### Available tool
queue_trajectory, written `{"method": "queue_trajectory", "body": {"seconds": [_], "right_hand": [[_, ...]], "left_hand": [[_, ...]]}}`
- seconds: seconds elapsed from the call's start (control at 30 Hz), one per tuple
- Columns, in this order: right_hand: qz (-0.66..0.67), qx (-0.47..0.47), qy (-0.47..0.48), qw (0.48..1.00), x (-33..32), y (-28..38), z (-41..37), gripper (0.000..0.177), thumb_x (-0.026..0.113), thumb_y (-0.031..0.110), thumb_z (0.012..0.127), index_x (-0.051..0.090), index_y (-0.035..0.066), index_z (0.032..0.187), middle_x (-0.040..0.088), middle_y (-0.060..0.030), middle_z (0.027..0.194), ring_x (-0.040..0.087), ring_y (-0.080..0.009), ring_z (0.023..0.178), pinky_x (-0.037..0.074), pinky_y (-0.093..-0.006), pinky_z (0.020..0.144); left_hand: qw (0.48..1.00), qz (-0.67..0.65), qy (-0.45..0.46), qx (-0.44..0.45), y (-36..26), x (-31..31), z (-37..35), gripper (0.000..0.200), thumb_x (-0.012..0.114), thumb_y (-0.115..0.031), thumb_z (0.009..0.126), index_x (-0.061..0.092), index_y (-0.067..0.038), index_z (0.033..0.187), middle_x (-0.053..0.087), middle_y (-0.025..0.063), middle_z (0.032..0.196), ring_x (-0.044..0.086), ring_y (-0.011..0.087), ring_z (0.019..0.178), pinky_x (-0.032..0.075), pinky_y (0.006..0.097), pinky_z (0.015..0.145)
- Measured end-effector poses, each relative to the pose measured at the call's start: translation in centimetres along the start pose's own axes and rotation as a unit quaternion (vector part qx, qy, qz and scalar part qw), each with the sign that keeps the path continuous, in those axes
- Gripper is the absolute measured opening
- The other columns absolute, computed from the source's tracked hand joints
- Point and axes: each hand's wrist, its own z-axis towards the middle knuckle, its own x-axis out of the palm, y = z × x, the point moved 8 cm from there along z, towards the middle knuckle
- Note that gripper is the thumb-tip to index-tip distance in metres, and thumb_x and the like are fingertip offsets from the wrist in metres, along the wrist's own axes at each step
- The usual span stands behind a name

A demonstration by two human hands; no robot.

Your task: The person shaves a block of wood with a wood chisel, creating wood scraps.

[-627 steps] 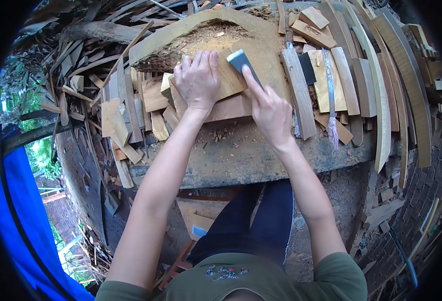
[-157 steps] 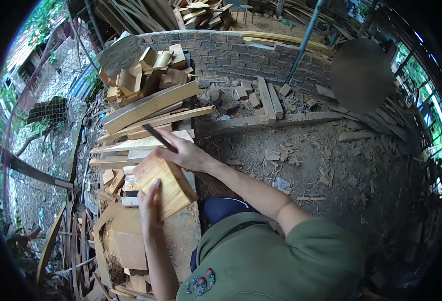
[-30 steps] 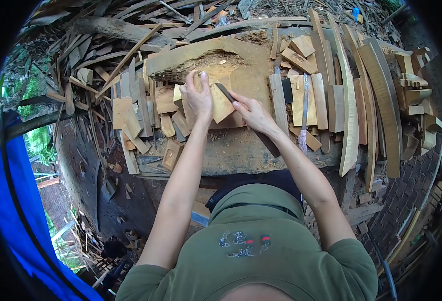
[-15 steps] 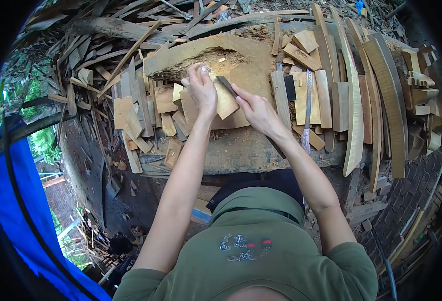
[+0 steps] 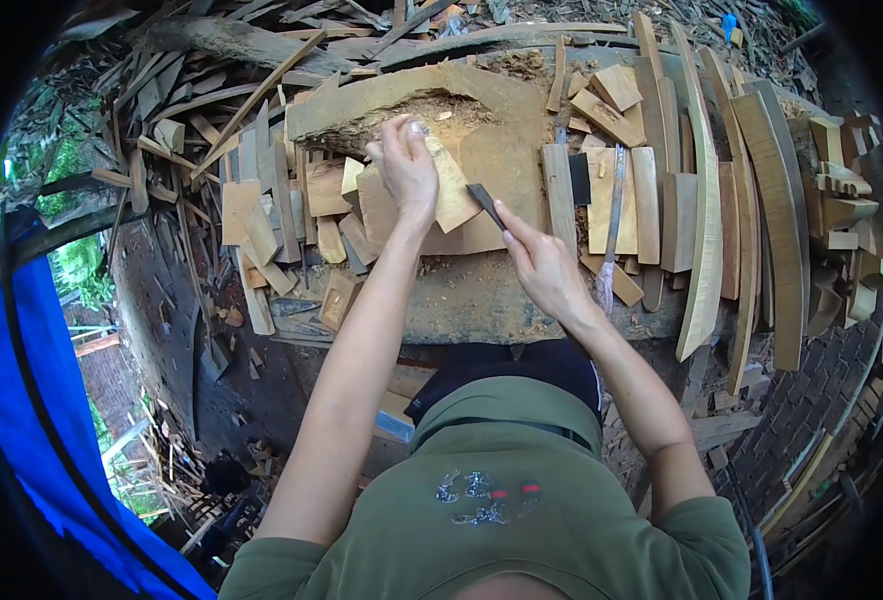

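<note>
My left hand (image 5: 404,172) is closed around the upper left edge of a pale, flat wooden block (image 5: 450,190), which stands tilted on a broad wooden slab (image 5: 506,150). My right hand (image 5: 543,268) grips a dark flat-bladed tool (image 5: 482,200). Its blade tip points up and left, just right of the pale block and apart from it. Most of the tool's rear part is hidden by my right hand and forearm. A rough, crumbling hollow runs along the slab behind my left hand.
Wood offcuts (image 5: 251,235) crowd the left of the workbench (image 5: 441,310). Curved boards (image 5: 706,200) and small blocks line the right. A narrow metal strip with a wrapped end (image 5: 612,215) lies right of the slab. A blue tarp (image 5: 36,420) hangs at left; scrap wood is heaped behind.
My right hand has drawn the tool down and to the right, so the blade is now off the pale block. My left hand still holds the block in nearly the same place.
</note>
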Motion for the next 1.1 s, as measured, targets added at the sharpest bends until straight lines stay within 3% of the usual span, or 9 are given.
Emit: {"method": "queue_trajectory", "body": {"seconds": [0.17,0.33,0.37,0.47,0.6,0.73,0.83,1.03,1.1], "right_hand": [[0.041,-0.101,-0.101,0.989,-0.7,0.2,2.1,0.041,0.046,0.019,0.100,0.054,0.005,0.138,0.066,-0.0279,0.109,0.064,-0.0453,0.102,0.050,-0.0497,0.089],[0.023,0.001,0.078,0.997,0.5,0.8,4.8,0.041,0.047,0.020,0.100,0.055,0.006,0.138,0.066,-0.0277,0.113,0.064,-0.0444,0.106,0.050,-0.0477,0.093],[0.008,-0.100,0.031,0.994,1.8,-0.4,4.8,0.042,0.048,0.022,0.099,0.055,0.007,0.138,0.067,-0.0272,0.111,0.065,-0.0440,0.104,0.050,-0.0468,0.092],[0.020,-0.108,0.035,0.993,2.9,-1.6,3.0,0.043,0.049,0.024,0.099,0.055,0.008,0.138,0.067,-0.0277,0.110,0.066,-0.0437,0.103,0.051,-0.0460,0.092],[0.004,0.107,0.072,0.992,2.6,-4.4,2.4,0.052,0.054,0.032,0.098,0.049,0.010,0.144,0.068,-0.0287,0.104,0.067,-0.0403,0.104,0.051,-0.0428,0.092],[0.015,0.035,-0.014,0.999,2.0,-4.3,3.9,0.064,0.059,0.040,0.095,0.043,0.008,0.149,0.071,-0.0232,0.105,0.068,-0.0364,0.105,0.050,-0.0418,0.094],[0.026,0.020,-0.014,0.999,1.6,-2.7,5.0,0.067,0.060,0.041,0.094,0.042,0.007,0.149,0.070,-0.0229,0.112,0.067,-0.0371,0.109,0.049,-0.0426,0.096],[0.034,-0.007,-0.029,0.999,3.4,-2.2,7.5,0.067,0.061,0.042,0.094,0.042,0.010,0.150,0.070,-0.0195,0.114,0.069,-0.0323,0.104,0.050,-0.0412,0.095],[-0.032,-0.059,-0.049,0.997,3.0,-1.7,8.1,0.062,0.062,0.038,0.093,0.046,0.010,0.147,0.068,-0.0217,0.119,0.067,-0.0366,0.109,0.050,-0.0398,0.096]], "left_hand": [[1.000,0.025,0.004,-0.012,-0.9,0.9,0.1,0.024,0.054,-0.025,0.100,0.056,-0.013,0.120,0.050,0.0161,0.109,0.056,0.0331,0.101,0.044,0.0438,0.091],[1.000,0.010,0.000,0.029,2.7,-0.6,0.1,0.031,0.053,-0.032,0.101,0.054,-0.008,0.121,0.053,0.0185,0.108,0.056,0.0341,0.102,0.044,0.0439,0.091],[0.999,-0.019,-0.008,0.027,5.2,-1.0,0.3,0.035,0.053,-0.035,0.101,0.054,-0.006,0.120,0.055,0.0190,0.109,0.056,0.0323,0.102,0.044,0.0426,0.092],[0.993,-0.084,0.035,-0.077,9.2,-2.6,-0.2,0.051,0.058,-0.047,0.097,0.054,-0.001,0.118,0.058,0.0175,0.113,0.056,0.0260,0.103,0.044,0.0387,0.091],[0.961,-0.133,0.117,-0.210,11.9,-2.6,-2.1,0.062,0.068,-0.050,0.089,0.052,-0.004,0.128,0.059,0.0108,0.120,0.058,0.0240,0.107,0.046,0.0379,0.092],[0.818,-0.436,-0.034,-0.374,12.5,-2.0,-5.0,0.075,0.066,-0.051,0.088,0.039,-0.011,0.145,0.045,0.0109,0.145,0.042,0.0265,0.135,0.036,0.0431,0.112],[0.707,-0.476,-0.136,-0.505,12.5,-1.1,-9.0,0.076,0.059,-0.054,0.091,0.035,-0.010,0.148,0.039,0.0130,0.147,0.039,0.0304,0.138,0.034,0.0419,0.118],[0.710,-0.430,-0.010,-0.557,8.6,0.0,-15.8,0.072,0.061,-0.050,0.094,0.038,-0.003,0.143,0.044,0.0178,0.140,0.048,0.0282,0.125,0.043,0.0417,0.111],[0.659,-0.453,0.249,-0.546,6.7,2.7,-17.9,0.051,0.058,-0.040,0.099,0.052,-0.001,0.132,0.058,0.0129,0.117,0.060,0.0210,0.100,0.054,0.0364,0.094]]}}
